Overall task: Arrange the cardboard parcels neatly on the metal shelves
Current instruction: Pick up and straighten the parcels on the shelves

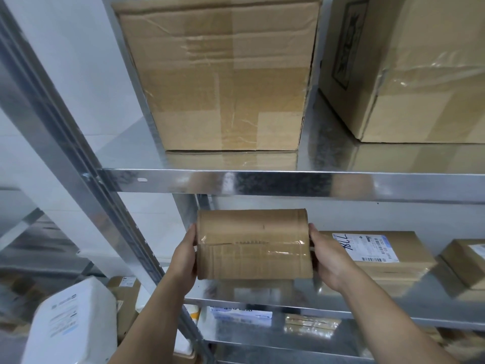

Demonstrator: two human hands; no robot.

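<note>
A small taped cardboard parcel is at the left end of the middle metal shelf, held between both hands; whether it rests on the shelf I cannot tell. My left hand grips its left end, and my right hand grips its right end. Just right of it lies a flat parcel with a white label, and a smaller labelled parcel lies at the far right. On the upper shelf stand a large brown box and a second large box.
The shelf's metal upright slants down the left side. A white container with a label sits at the lower left beside more small parcels. The lower shelf holds a blue-printed packet and a taped parcel.
</note>
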